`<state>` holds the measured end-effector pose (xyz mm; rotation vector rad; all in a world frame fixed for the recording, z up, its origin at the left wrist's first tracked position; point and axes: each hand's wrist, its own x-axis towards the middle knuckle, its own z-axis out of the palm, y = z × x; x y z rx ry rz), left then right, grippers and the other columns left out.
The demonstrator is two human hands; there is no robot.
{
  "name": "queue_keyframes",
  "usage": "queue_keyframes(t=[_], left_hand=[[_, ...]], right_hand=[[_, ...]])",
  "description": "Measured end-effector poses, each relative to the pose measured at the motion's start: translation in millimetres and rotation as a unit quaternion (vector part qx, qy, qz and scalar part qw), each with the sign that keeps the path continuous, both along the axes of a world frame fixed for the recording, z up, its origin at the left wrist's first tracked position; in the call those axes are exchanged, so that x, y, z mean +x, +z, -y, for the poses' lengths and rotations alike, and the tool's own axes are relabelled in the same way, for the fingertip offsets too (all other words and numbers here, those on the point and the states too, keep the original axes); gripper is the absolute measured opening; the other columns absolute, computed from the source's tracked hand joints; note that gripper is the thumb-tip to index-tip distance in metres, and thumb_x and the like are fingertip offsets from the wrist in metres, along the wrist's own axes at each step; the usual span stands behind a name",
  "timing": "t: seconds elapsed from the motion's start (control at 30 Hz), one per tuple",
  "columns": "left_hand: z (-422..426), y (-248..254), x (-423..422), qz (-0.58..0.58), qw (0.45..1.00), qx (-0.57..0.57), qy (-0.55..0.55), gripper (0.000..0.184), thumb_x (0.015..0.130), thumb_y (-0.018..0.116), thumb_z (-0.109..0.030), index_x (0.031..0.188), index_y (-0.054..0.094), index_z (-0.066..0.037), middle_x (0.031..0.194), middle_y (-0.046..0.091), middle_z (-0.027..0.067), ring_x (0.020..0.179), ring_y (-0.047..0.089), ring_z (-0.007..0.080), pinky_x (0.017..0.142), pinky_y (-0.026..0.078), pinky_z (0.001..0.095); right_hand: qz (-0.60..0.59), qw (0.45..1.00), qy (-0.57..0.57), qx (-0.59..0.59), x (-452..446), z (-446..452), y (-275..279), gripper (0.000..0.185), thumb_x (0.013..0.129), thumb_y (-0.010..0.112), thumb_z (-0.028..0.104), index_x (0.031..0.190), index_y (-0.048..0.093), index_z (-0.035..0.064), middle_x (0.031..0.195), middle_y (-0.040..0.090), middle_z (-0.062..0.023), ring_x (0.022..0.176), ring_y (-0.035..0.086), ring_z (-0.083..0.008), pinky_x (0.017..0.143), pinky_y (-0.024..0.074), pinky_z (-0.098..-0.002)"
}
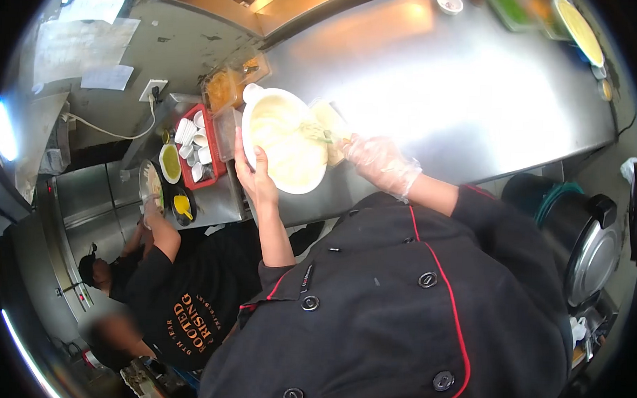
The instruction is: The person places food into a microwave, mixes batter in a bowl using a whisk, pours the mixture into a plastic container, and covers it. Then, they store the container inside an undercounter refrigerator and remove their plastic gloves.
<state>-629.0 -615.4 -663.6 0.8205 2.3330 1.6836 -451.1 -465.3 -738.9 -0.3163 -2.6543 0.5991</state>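
Observation:
A white bowl (pixel 248 130) is tilted over the steel counter, with pale, creamy-looking contents inside. My left hand (pixel 257 179) is bare and grips its near left side, thumb toward the rim and fingers along the outer wall. In a clear plastic glove, my right hand (pixel 381 162) is at the bowl's right edge with its fingers closed. Pale strands with a bit of green (pixel 317 134) show just beyond its fingertips, over the bowl. Exactly what those fingers hold cannot be made out. Behind the bowl's right rim lies a pale, box-like container (pixel 330 119), partly hidden.
Left of the bowl are a red tray (pixel 213 173) of white cups and a tub of orange shreds (pixel 224 89). A co-worker in a black shirt (pixel 182 285) handles a plate (pixel 151 182) farther left. A large black pot-like appliance (pixel 567 222) stands at right.

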Motion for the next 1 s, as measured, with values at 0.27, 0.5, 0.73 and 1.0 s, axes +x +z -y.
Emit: queue_keyframes(t=[0.27, 0.5, 0.73, 1.0], left_hand=[[0, 3, 2, 0.025, 1.0, 0.005, 0.002, 0.061, 0.097, 0.057, -0.033, 0.146, 0.038, -0.002, 0.142, 0.046, 0.0165, 0.125, 0.049, 0.0241, 0.105, 0.039, 0.0368], [3, 2, -4, 0.057, 0.998, 0.029, 0.011, 0.061, 0.097, 0.056, -0.032, 0.146, 0.037, -0.001, 0.142, 0.045, 0.0168, 0.125, 0.049, 0.0243, 0.105, 0.039, 0.0364], [13, -3, -11, 0.015, 1.0, 0.018, 0.003, 0.061, 0.098, 0.055, -0.031, 0.147, 0.035, -0.001, 0.139, 0.048, 0.0161, 0.122, 0.051, 0.023, 0.101, 0.043, 0.0356], [19, 3, -23, 0.189, 0.979, 0.063, 0.042, 0.051, 0.101, 0.05, -0.036, 0.137, 0.044, -0.001, 0.127, 0.056, 0.0138, 0.111, 0.059, 0.0227, 0.092, 0.048, 0.0349]], right_hand=[[0.054, 0.986, 0.032, 0.157, -5, 4, 6, 0.017, 0.094, 0.05, 0.013, 0.103, 0.064, 0.0089, 0.078, 0.063, -0.0102, 0.066, 0.064, -0.0241, 0.054, 0.0515, -0.0354], [0.001, 0.998, 0.049, 0.033, 3, -1, 20, 0.02, 0.094, 0.049, 0.012, 0.107, 0.063, 0.0074, 0.069, 0.057, -0.0082, 0.058, 0.061, -0.0219, 0.048, 0.0491, -0.0327], [-0.042, 0.993, -0.011, 0.113, 13, -28, -41, 0.018, 0.088, 0.059, 0.018, 0.104, 0.065, 0.0124, 0.064, 0.053, -0.0068, 0.048, 0.055, -0.0215, 0.038, 0.0429, -0.0344], [-0.003, 0.989, 0.114, -0.094, 46, -16, -4, 0.042, 0.087, 0.064, 0.024, 0.129, 0.059, 0.0281, 0.073, 0.057, -0.0066, 0.058, 0.06, -0.025, 0.052, 0.0515, -0.0376]])
